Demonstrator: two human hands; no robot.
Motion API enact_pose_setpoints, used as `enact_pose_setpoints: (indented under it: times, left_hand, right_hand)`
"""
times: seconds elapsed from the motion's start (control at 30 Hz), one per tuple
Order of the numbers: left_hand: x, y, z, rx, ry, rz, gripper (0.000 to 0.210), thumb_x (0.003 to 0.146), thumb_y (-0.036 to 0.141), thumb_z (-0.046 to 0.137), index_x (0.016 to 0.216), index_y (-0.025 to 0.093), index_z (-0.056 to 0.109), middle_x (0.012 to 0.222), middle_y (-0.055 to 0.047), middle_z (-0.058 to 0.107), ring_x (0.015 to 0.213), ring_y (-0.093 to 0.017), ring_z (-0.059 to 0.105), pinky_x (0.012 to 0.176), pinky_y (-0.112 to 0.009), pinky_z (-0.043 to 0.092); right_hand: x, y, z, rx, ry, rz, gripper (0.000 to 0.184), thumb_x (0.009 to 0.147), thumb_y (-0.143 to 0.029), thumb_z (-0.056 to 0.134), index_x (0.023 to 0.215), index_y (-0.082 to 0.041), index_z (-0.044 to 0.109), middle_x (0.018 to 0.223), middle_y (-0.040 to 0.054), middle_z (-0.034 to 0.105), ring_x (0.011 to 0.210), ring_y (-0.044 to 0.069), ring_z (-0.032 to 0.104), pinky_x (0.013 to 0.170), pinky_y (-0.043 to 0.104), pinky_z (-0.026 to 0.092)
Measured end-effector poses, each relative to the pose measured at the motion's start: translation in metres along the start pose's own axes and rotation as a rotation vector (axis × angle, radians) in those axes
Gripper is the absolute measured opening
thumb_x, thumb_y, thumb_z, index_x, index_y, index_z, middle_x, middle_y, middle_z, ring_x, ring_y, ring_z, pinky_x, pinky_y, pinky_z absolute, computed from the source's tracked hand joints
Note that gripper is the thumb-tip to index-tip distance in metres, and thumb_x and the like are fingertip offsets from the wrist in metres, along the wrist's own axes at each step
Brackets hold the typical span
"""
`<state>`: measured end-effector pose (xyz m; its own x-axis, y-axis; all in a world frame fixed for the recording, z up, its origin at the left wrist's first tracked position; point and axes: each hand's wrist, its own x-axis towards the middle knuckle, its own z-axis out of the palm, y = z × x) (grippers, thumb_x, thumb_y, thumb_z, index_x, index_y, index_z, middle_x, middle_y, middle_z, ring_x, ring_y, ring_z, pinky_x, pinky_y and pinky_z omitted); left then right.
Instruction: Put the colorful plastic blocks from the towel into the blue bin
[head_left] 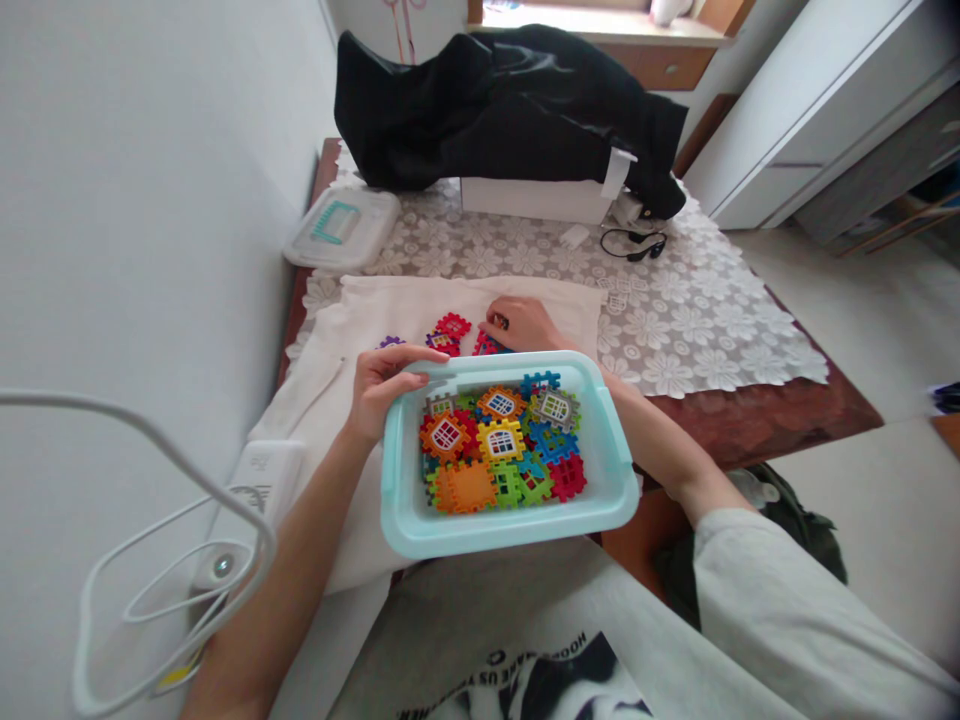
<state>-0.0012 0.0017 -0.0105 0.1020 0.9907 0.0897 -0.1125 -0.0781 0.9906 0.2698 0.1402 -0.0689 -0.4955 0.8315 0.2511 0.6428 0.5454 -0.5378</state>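
Observation:
My left hand point(382, 388) grips the far left corner of a light turquoise plastic tub point(510, 540), thumb over the rim. The tub is tilted towards me. Inside lie many interlocking plastic building pieces, among them a plain orange square point(471, 487), a yellow window piece point(501, 440) and a red piece point(568, 477). Beyond the tub's far rim, my right hand point(523, 322) is curled low over the cloth, by a red piece point(486, 344). What its fingers close on is mostly hidden. Left of it lie a bright red piece point(453, 326) and a purple piece point(391, 341).
A pale cloth point(420, 292) covers part of the lace-topped table point(697, 340). At the far left sits a clear lid with a teal handle point(334, 222). Black sheeting point(510, 110) drapes over a white box point(532, 198); black earphones point(636, 245) lie nearby. A white cable point(150, 418) loops at left.

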Motion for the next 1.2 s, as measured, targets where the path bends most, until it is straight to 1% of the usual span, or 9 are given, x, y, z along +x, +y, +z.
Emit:
enact_pose_setpoints:
  times: [0.13,0.23,0.4,0.53,0.67,0.77,0.83,0.97,1.2]
  left_hand:
    - [-0.001,0.001,0.002,-0.002,-0.003,0.003,0.027,0.067,0.024,0.083,0.091,0.026,0.097,0.085,-0.006,0.089,0.068,-0.018,0.072,0.058,-0.024,0.049]
    - [-0.001,0.001,0.002,0.001,0.003,0.003,0.027,0.067,0.024,0.083,0.090,0.026,0.097,0.084,-0.006,0.089,0.068,-0.018,0.072,0.058,-0.024,0.049]
    - [0.000,0.004,0.003,0.013,0.017,0.009,0.027,0.067,0.025,0.082,0.090,0.024,0.097,0.084,-0.008,0.089,0.068,-0.020,0.073,0.058,-0.026,0.050]
    - [0.000,0.002,0.001,0.019,0.011,0.015,0.027,0.067,0.025,0.083,0.090,0.024,0.097,0.085,-0.007,0.089,0.068,-0.019,0.073,0.058,-0.025,0.049]
    - [0.000,-0.001,-0.001,0.033,0.007,0.031,0.028,0.068,0.026,0.082,0.092,0.025,0.097,0.085,-0.007,0.089,0.066,-0.018,0.072,0.056,-0.025,0.048]
    - [0.001,0.003,0.000,0.049,0.007,0.036,0.027,0.068,0.027,0.081,0.090,0.025,0.096,0.083,-0.008,0.088,0.066,-0.020,0.072,0.055,-0.027,0.049]
    - [0.001,0.006,0.002,0.064,0.009,0.041,0.027,0.067,0.029,0.081,0.089,0.025,0.096,0.082,-0.008,0.088,0.066,-0.021,0.072,0.055,-0.028,0.049]
    - [0.001,0.009,0.004,0.084,0.021,0.042,0.026,0.067,0.029,0.080,0.088,0.024,0.096,0.079,-0.008,0.087,0.063,-0.020,0.071,0.053,-0.027,0.047]
    - [0.001,0.007,0.004,0.052,0.022,0.033,0.027,0.065,0.027,0.081,0.087,0.024,0.096,0.080,-0.008,0.087,0.065,-0.021,0.072,0.053,-0.027,0.049]
  right_hand:
    - [-0.002,0.006,0.012,-0.054,0.079,0.031,0.031,0.106,-0.040,0.064,0.087,-0.018,0.075,0.094,0.0101,0.079,0.084,0.022,0.063,0.082,0.034,0.041]
    - [-0.002,0.009,0.012,-0.026,0.062,0.038,0.031,0.103,-0.040,0.064,0.080,-0.020,0.069,0.085,0.0073,0.074,0.078,0.020,0.058,0.077,0.034,0.039]
    - [0.000,0.006,0.003,0.173,0.074,-0.022,0.039,0.100,-0.044,0.062,0.069,-0.023,0.056,0.072,0.0026,0.063,0.070,0.018,0.050,0.073,0.034,0.037]
    - [0.004,-0.013,-0.030,0.511,0.130,-0.042,0.055,0.105,-0.063,0.060,0.068,-0.023,0.057,0.060,-0.0027,0.050,0.058,0.014,0.042,0.059,0.031,0.030]
    - [-0.010,-0.068,-0.087,0.655,0.083,-0.241,0.059,0.110,-0.067,0.064,0.074,-0.020,0.064,0.063,-0.0028,0.053,0.058,0.011,0.043,0.057,0.029,0.029]
    - [-0.031,-0.116,-0.118,0.656,-0.028,-0.418,0.057,0.110,-0.064,0.068,0.076,-0.019,0.066,0.068,-0.0018,0.057,0.063,0.010,0.047,0.060,0.028,0.033]
    - [-0.041,-0.137,-0.126,0.642,-0.169,-0.500,0.054,0.112,-0.062,0.067,0.081,-0.019,0.068,0.072,-0.0009,0.060,0.066,0.011,0.051,0.064,0.028,0.037]
    - [-0.040,-0.136,-0.116,0.635,-0.287,-0.519,0.050,0.112,-0.061,0.069,0.086,-0.018,0.071,0.075,-0.0011,0.063,0.070,0.011,0.053,0.066,0.027,0.038]
    - [-0.014,-0.070,-0.075,0.674,-0.033,-0.127,0.063,0.106,-0.077,0.067,0.076,-0.023,0.056,0.069,-0.0043,0.047,0.069,0.013,0.044,0.063,0.029,0.033]
